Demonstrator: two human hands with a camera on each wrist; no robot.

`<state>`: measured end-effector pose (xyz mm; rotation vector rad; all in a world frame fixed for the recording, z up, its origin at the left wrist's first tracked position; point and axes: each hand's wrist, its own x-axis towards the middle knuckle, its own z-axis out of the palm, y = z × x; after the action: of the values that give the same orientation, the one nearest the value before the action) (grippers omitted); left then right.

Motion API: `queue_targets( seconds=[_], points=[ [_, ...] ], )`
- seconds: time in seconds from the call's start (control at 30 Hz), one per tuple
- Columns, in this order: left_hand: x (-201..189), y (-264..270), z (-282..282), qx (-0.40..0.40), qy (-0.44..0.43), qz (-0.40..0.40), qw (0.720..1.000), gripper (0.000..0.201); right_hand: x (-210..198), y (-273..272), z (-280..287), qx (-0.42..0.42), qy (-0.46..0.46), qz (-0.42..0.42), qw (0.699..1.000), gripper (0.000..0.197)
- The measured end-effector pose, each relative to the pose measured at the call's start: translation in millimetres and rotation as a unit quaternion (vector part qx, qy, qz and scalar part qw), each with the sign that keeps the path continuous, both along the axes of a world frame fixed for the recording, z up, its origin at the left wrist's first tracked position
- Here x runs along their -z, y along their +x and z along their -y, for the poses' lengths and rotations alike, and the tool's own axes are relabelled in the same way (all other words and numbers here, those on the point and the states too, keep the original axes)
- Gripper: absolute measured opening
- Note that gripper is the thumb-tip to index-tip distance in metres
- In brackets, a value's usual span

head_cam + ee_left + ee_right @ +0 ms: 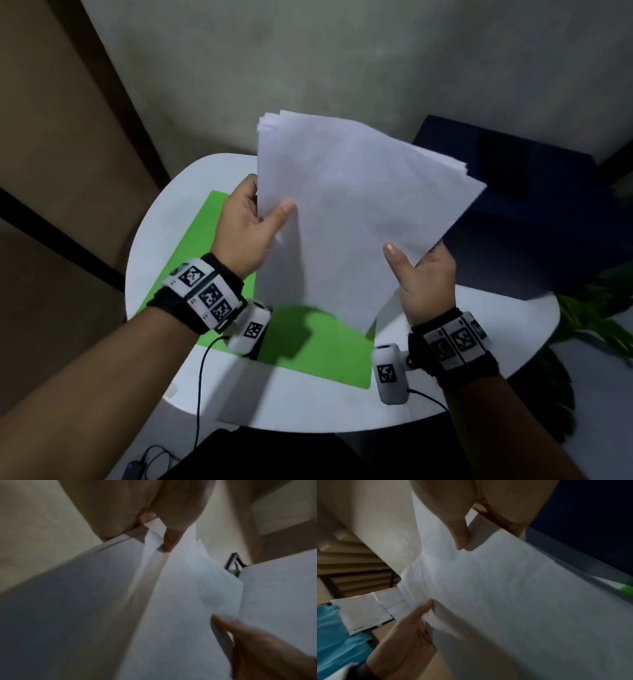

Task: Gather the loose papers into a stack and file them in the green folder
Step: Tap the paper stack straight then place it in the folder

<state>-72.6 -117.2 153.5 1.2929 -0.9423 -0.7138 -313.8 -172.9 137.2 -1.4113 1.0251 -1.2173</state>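
Observation:
A stack of white papers (pixel 349 212) is held up in the air above the table, tilted, its sheets slightly fanned at the top corners. My left hand (pixel 253 219) grips its left edge, thumb on the front. My right hand (pixel 418 274) grips the lower right edge, thumb on the front too. The green folder (pixel 205 246) lies flat on the white round table (pixel 301 401), below and left of the stack, partly hidden by it. The left wrist view shows the papers (pixel 188 601) from below; in the right wrist view the papers (pixel 513 595) fill the frame, with both thumbs on them.
A dark blue box-like object (pixel 534 212) stands at the table's right rear. Green plant leaves (pixel 596 318) show at the right edge. A black cable (pixel 202 383) hangs from my left wrist over the table's front edge.

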Motion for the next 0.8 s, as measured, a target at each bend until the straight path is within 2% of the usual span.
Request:
queue_targets(
  seconds=[0.1, 0.2, 0.27, 0.37, 0.47, 0.53, 0.63, 0.8],
  points=[
    [20.1, -14.6, -9.9, -0.033, -0.011, 0.072, 0.997, 0.039, 14.3, 2.3, -12.1, 0.039, 0.001, -0.02, 0.999, 0.029],
    [44.9, -13.2, -16.8, 0.041, 0.062, 0.008, 0.997, 0.047, 32.6, -1.3, -14.9, 0.04, 0.054, -0.056, 0.996, 0.037],
    [48.2, -6.5, -14.3, 0.076, 0.086, -0.016, 0.993, 0.044, 33.9, -5.5, -10.1, 0.047, 0.079, -0.062, 0.994, 0.042],
    [36.9, 0.3, -3.4, 0.085, 0.08, -0.036, 0.992, 0.028, 24.1, -9.7, -1.9, 0.043, 0.071, -0.039, 0.996, 0.034],
    [18.0, 1.6, 2.2, 0.068, 0.034, -0.037, 0.996, 0.022, 4.6, -9.2, 1.7, 0.033, 0.036, -0.024, 0.999, 0.027],
    [2.5, 1.6, 0.6, 0.056, 0.002, -0.033, 0.998, 0.029, -9.5, -7.9, 2.8, 0.028, 0.011, 0.008, 1.0, 0.032],
    [-9.7, 5.5, 7.4, 0.075, 0.0, -0.038, 0.996, 0.037, -18.8, -3.6, 7.5, 0.001, -0.006, 0.029, 1.0, 0.042],
    [-12.5, 11.6, 15.5, 0.083, 0.023, -0.057, 0.995, 0.04, -14.8, 2.2, 16.1, -0.041, 0.032, 0.037, 0.998, 0.049]
  ],
)
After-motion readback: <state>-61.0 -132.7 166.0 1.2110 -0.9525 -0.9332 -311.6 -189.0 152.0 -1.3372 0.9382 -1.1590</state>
